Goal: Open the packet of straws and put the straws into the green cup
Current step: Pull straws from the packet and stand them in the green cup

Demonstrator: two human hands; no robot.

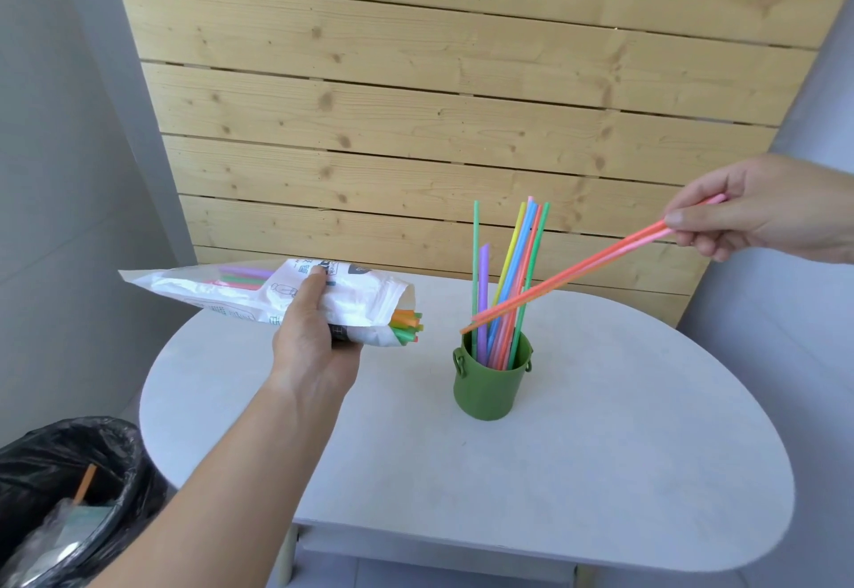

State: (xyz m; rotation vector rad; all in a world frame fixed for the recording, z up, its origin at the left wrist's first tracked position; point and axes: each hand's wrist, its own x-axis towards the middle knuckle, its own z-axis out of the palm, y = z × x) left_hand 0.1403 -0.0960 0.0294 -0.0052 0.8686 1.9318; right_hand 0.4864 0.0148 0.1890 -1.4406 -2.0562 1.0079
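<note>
Against wood slats, your white table [600, 472] holds the green cup [491, 382] part-filled; your right hand [758, 213] pinches two orange straws [568, 275] toward it, while at nine o'clock your left hand [314, 338] grips the opened packet [259, 291], more inside.

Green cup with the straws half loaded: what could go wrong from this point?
1. The right hand pinches the orange-pink straws far from their tips, which sit at the rim of the green cup; they could miss it or tip the cup.
2. The left hand holds the packet mouth slightly down, so its protruding straws may slide out onto the table.
</note>
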